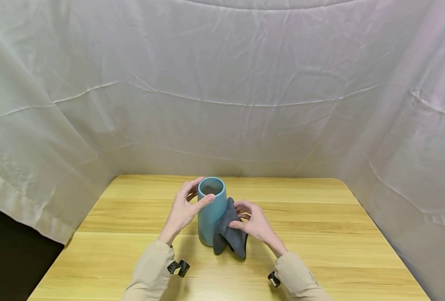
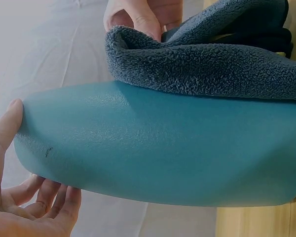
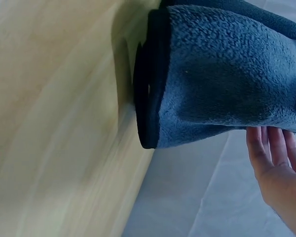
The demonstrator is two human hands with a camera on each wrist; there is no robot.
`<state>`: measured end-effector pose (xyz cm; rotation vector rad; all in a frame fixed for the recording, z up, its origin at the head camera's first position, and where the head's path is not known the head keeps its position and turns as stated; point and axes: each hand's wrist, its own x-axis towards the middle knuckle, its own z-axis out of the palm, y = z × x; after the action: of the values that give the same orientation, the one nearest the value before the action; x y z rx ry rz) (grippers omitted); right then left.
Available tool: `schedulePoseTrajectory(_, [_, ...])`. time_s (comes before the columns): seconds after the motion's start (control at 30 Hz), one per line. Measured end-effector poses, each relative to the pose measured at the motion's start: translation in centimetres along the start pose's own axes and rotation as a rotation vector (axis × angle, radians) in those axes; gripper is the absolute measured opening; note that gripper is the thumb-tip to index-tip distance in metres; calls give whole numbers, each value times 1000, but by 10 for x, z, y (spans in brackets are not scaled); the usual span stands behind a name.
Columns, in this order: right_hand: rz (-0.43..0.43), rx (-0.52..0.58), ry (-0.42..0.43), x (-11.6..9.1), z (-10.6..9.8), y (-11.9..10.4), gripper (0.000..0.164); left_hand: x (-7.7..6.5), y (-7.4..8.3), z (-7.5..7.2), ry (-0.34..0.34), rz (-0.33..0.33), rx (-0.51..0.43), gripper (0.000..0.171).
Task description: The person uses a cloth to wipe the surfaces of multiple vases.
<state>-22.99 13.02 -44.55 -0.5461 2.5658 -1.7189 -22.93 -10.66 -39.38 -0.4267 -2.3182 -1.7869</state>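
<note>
A tall teal vase point(image 1: 208, 221) with a round open mouth stands upright on the wooden table. My left hand point(image 1: 182, 209) holds it near the rim, thumb on the near side and fingers round the far left side. In the left wrist view the vase point(image 2: 163, 148) shows a small dark mark close to its upper end. My right hand point(image 1: 258, 223) grips a dark grey fluffy cloth point(image 1: 231, 230) against the vase's right side. The cloth point(image 3: 222, 74) hangs in folds with a black edging, its lower corners close to the tabletop.
The light wooden table point(image 1: 320, 242) extends to both sides of the vase. Pale fabric curtains point(image 1: 245, 125) close off the back and sides. Beige sleeves point(image 1: 151, 267) with small black wrist devices point(image 1: 179, 268) cover both forearms.
</note>
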Motion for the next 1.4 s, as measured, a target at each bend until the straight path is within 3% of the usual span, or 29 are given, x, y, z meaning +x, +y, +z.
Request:
schedulePoseTrajectory(0.23, [-70, 76, 59, -1, 2, -4, 47, 0, -1, 0, 0, 3, -9, 59])
schedulePoseTrajectory(0.63, [-312, 175, 172, 9, -1, -38, 46, 0, -1, 1, 0, 16, -8, 59])
schedulePoseTrajectory(1.4, [-278, 160, 139, 9, -5, -39, 46, 0, 1, 1, 0, 11, -16, 58])
